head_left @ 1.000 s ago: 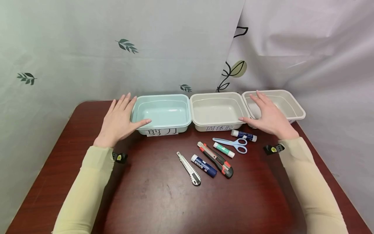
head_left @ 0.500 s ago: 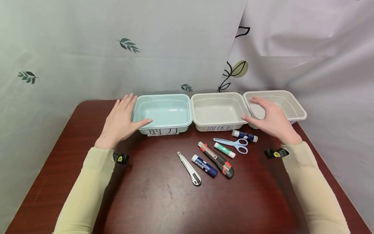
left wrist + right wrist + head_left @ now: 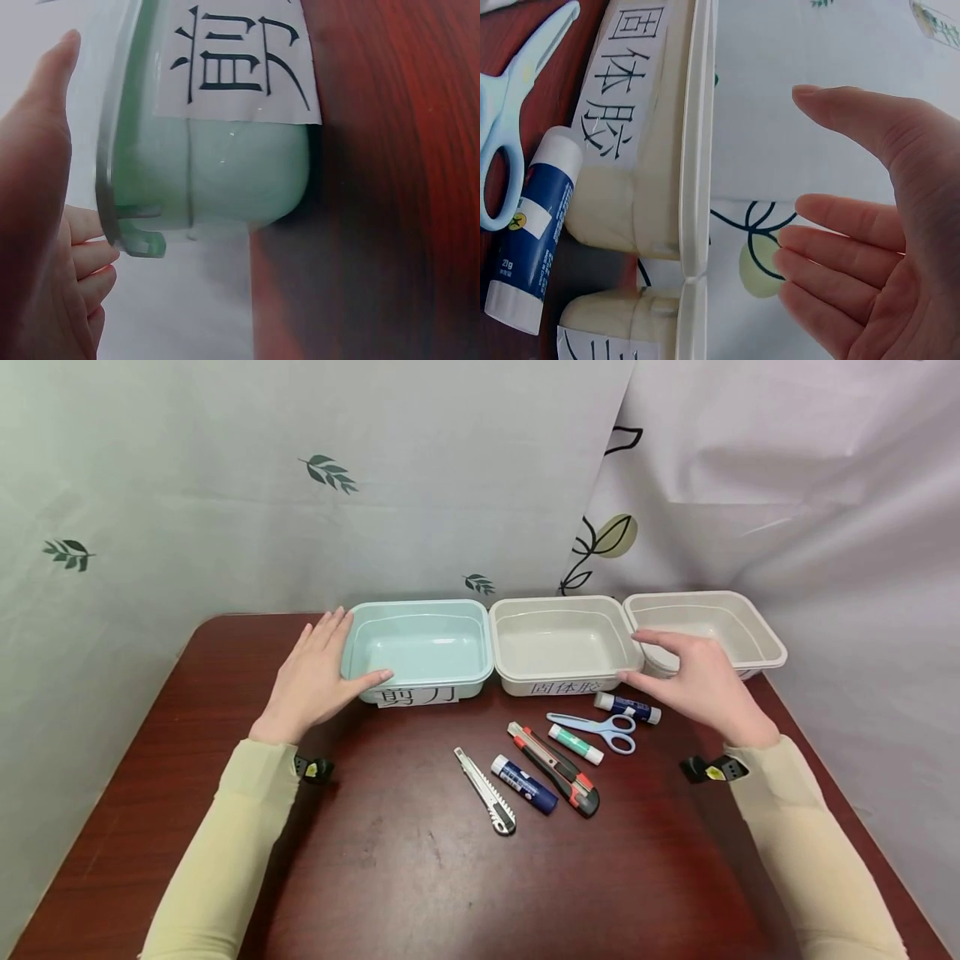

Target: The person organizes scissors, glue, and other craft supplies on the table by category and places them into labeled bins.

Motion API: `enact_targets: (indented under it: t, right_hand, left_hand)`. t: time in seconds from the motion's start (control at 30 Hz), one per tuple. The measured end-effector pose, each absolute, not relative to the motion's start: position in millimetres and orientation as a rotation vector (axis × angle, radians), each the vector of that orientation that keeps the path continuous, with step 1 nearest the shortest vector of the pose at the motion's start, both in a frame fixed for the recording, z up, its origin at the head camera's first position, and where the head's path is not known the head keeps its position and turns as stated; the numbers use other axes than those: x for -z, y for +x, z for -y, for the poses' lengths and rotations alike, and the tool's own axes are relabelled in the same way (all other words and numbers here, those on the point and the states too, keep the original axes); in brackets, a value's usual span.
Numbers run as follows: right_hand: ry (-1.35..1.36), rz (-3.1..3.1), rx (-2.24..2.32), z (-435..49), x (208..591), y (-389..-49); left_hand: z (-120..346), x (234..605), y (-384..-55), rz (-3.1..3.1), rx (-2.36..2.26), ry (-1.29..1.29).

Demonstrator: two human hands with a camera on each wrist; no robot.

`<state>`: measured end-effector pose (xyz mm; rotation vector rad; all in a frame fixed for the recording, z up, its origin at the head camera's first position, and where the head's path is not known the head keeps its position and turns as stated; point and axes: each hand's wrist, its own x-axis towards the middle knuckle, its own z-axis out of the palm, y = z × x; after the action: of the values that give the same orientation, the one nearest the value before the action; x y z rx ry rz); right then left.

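Dark table (image 3: 375, 885); "21g" on one glue stick (image 3: 534, 232), right wrist view only; left grip (image 3: 310, 675), right grip (image 3: 697, 683) wide.

Light-blue bin (image 3: 427, 664): rectangular, rounded corners, upright on table (image 3: 360, 877), left end of the row. White front label (image 3: 417, 696) reads 剪刀. Middle bin (image 3: 555, 653): beige, same form, upright, rim against the blue one's; its label (image 3: 566, 688) reads 固体胶. Right-hand bin (image 3: 723, 627): also beige, upright, rim meeting the middle one's, front edge slightly angled. Its label (image 3: 607, 345) is cut off in the right wrist view.
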<state>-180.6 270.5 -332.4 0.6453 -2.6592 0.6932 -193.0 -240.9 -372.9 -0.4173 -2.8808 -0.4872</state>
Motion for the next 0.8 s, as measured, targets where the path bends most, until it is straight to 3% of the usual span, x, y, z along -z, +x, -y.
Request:
enact_targets:
  t: [0.8]
  right_hand:
    - [0.818,2.806,-0.673,-260.3,353.3,-153.2]
  left_hand:
    - [239.3,386.6,-193.2,2.972,0.425,-0.395]
